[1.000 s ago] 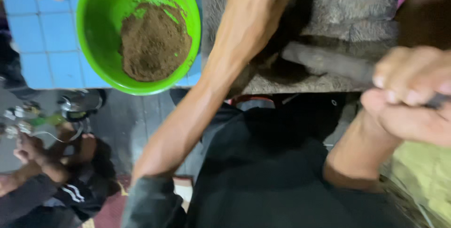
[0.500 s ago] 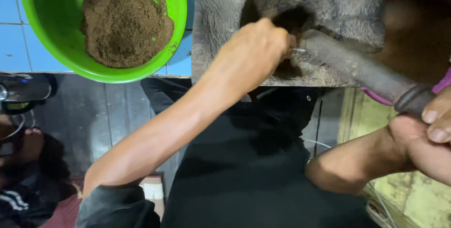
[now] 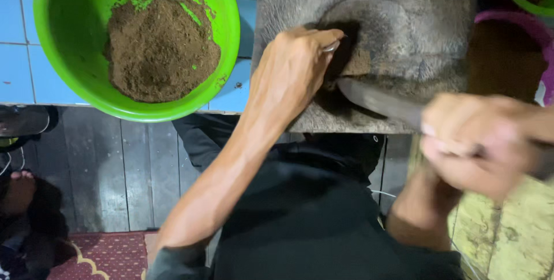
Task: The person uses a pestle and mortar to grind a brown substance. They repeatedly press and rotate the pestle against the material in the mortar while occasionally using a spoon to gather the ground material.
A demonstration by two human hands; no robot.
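Fingers of the left hand (image 3: 291, 72) curl down into the dark hollow of a grey stone mortar slab (image 3: 404, 32), upper middle of the frame, closed loosely around something small and shiny, maybe a spoon handle; can't tell for sure. Brown ground powder (image 3: 358, 63) sits in the hollow right at the fingertips. Right hand (image 3: 479, 141), motion-blurred at the right edge, is wrapped tight on the near end of a long grey pestle (image 3: 378, 100); the pestle's far tip reaches into the hollow, just beside the left fingers.

Outward: a green plastic bowl (image 3: 49, 55) in the upper left holds a heap of the same brown powder, smears on its inner wall. Bowl and slab rest on a blue tiled surface (image 3: 14, 49). A purple basin rim (image 3: 539, 32) shows at the upper right. Below the surface edge: dark wooden floorboards (image 3: 115, 170), a red patterned rug (image 3: 104, 257), and the person's black shirt.

Risks, as a judgement: the pestle tip and left fingers share the hollow, so a fast stroke could pinch or strike the fingers. Bowl overhangs the surface edge slightly; a knock from the forearm could tip it and spill powder.
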